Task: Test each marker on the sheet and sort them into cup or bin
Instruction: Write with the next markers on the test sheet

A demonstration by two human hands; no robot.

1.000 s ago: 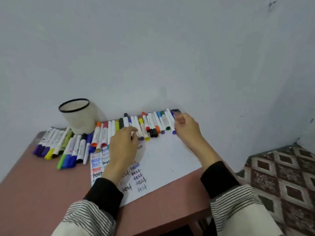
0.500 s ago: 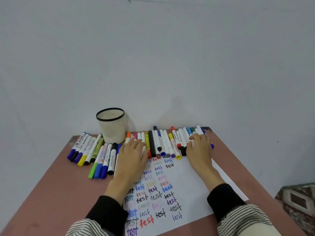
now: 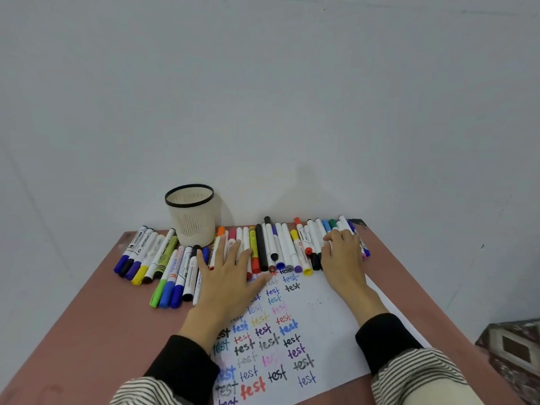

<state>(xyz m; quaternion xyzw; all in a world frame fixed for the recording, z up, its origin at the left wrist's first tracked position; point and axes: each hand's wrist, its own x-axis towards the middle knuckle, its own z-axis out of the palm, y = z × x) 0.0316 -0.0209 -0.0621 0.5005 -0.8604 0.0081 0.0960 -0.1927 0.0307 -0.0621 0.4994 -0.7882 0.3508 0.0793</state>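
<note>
Both hands lie on a row of markers (image 3: 280, 247) along the sheet's (image 3: 321, 323) far edge: left hand (image 3: 226, 280) flat with fingers spread, right hand (image 3: 343, 255) with fingers bent. A cup (image 3: 193, 217) stands behind.

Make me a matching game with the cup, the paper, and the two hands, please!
Things:
1. cup
2. sheet
3. left hand
4. right hand

Descriptions:
A. covered in the word "test" in many colours
B. lies flat, fingers spread over markers near the cup
C. stands upright by the wall, black rim
D. rests on markers at the row's far right end

Pairs: 1-C, 2-A, 3-B, 4-D
</note>
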